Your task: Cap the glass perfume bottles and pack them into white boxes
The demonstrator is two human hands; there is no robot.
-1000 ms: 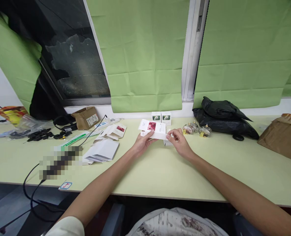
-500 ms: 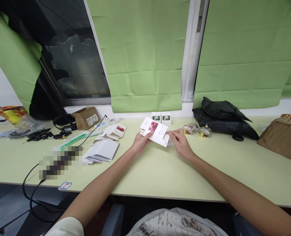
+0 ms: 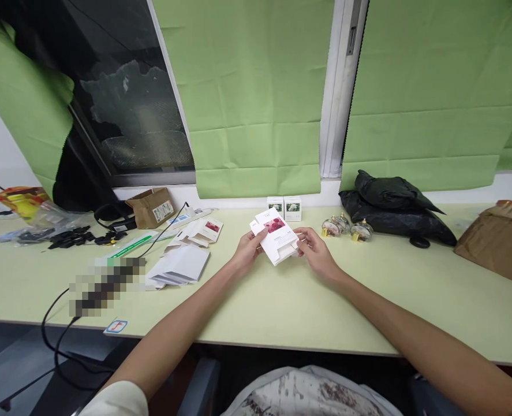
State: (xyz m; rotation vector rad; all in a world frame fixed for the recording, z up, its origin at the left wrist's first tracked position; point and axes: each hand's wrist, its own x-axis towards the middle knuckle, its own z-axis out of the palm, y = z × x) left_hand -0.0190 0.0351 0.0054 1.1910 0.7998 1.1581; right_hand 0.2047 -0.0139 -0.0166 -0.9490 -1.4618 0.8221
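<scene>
A white cardboard box (image 3: 276, 236) with a red flower picture is held above the table between both hands, its flaps spread at the near end. My left hand (image 3: 249, 249) grips its left side, thumb on the front face. On the right edge, my right hand (image 3: 317, 252) pinches the card by a flap; part of its fingers is hidden behind the box. Two upright white boxes (image 3: 292, 209) with white flower pictures stand just behind. To the right of my right hand are several glass bottles (image 3: 360, 231) with gold caps.
Flat white folded boxes (image 3: 180, 264) lie on the table (image 3: 256, 312) to the left, near a green-and-white strip (image 3: 132, 245) and a black cable. A brown carton (image 3: 150, 209) stands behind them. Black plastic bags (image 3: 394, 211) and a brown package (image 3: 498, 242) sit at right.
The box has turned and tilted in my hands, and its near end now looks more opened out. My right hand has shifted slightly along its right edge.
</scene>
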